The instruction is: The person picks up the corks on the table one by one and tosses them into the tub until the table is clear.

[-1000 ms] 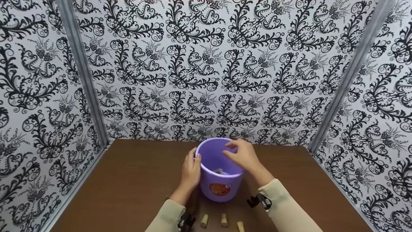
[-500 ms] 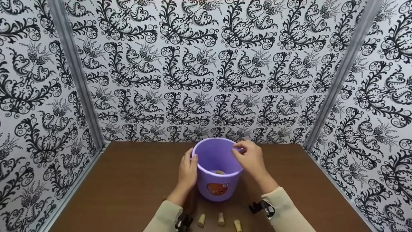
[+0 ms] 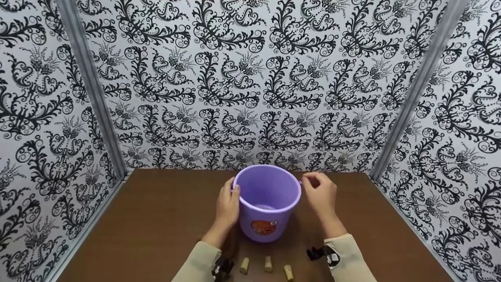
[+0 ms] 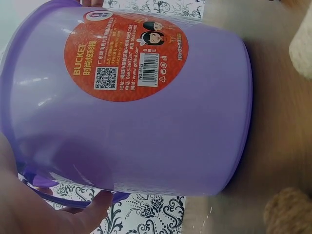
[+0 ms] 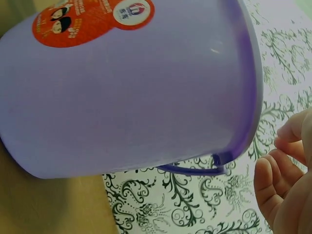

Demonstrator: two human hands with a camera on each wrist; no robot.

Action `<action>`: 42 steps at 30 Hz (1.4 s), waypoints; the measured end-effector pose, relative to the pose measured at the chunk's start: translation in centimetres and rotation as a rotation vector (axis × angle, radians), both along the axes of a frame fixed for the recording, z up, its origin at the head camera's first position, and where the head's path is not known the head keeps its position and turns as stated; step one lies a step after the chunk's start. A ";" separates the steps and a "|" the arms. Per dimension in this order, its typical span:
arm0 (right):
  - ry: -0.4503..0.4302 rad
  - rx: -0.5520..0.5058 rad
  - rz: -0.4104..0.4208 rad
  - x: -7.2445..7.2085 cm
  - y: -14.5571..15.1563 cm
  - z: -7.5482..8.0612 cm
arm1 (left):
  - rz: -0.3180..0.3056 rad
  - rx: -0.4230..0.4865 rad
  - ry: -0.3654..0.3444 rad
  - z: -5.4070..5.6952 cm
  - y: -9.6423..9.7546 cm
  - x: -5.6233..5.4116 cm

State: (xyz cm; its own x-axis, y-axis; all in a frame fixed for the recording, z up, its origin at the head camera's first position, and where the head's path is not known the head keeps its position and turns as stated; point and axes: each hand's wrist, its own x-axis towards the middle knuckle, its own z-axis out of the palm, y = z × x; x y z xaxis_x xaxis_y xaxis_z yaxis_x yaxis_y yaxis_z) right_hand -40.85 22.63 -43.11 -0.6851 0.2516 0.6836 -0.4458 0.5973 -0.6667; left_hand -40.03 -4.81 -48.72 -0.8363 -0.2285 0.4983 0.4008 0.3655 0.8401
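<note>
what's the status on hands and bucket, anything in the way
Left hand holding purple bucket at side; right hand beside it, nothing visible in grasp. Bucket upright on table. Three corks in front, not touching.

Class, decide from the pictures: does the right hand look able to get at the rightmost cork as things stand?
Probably yes. The right hand seems to hold nothing, and the cork lies uncovered on the table, on the person's side of the bucket.
</note>
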 end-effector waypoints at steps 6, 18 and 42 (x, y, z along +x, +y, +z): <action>-0.034 -0.008 -0.051 0.1 0.7 -0.5 | -0.011 -0.005 0.016 0.1 0.1 0.1; -0.176 0.040 -0.043 1.8 2.8 -1.6 | 0.003 -0.010 0.020 0.3 -0.1 0.1; -0.422 0.381 0.227 8.7 1.1 -7.4 | 0.000 -0.005 -0.027 0.3 -0.1 0.1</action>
State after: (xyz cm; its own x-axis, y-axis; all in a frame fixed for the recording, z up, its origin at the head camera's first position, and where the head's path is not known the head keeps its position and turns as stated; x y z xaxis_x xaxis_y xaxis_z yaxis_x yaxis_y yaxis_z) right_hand -32.15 23.68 -50.47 -0.9244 -0.1410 0.3543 -0.3335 0.7495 -0.5719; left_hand -39.96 -4.95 -48.37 -0.8496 -0.2260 0.4765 0.3778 0.3695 0.8489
